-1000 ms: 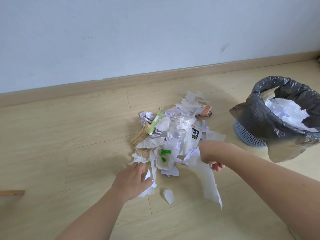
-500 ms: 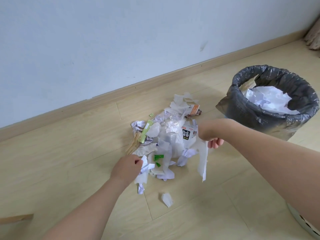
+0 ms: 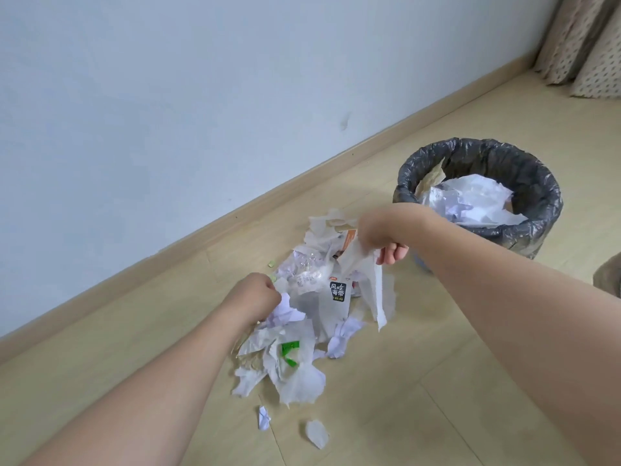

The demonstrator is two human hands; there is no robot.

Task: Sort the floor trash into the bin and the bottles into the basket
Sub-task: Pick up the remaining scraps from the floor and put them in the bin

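- Right grip [image 3: 383, 245] is curled tight round a long strip of white paper [image 3: 373, 290], which hangs off it down toward the floor [image 3: 470, 381]; left grip [image 3: 257, 295] is bunched on a wad of crumpled white scraps [image 3: 285, 312] at the near-left edge of the trash pile [image 3: 312, 317].
- Only one view to go by, the head camera, so this is all from above and behind the arms.
- Where stuff is: the pile sits on the floor between the two forearms, and the bin [image 3: 537, 210] with its dark liner is just past the right wrist, already holding white paper. I can't see a basket anywhere in shot, and I can't pick out a bottle for sure (there's some clear crinkly plastic in the middle of the pile, could be anything).
- How I'd do this step: get the dangling strip well up before swinging it over, since the tail looks long enough to drag bits across the boards or snag on the liner rim.
- Let go once the hand is properly over the opening, not at its edge.
- Left handful looks loose-ish, so squeeze before carrying it or pieces will shed.
- Pose: right forearm reaches in from the right, wrist bent down, knuckles facing away; left forearm comes from lower left, fist low over the pile.
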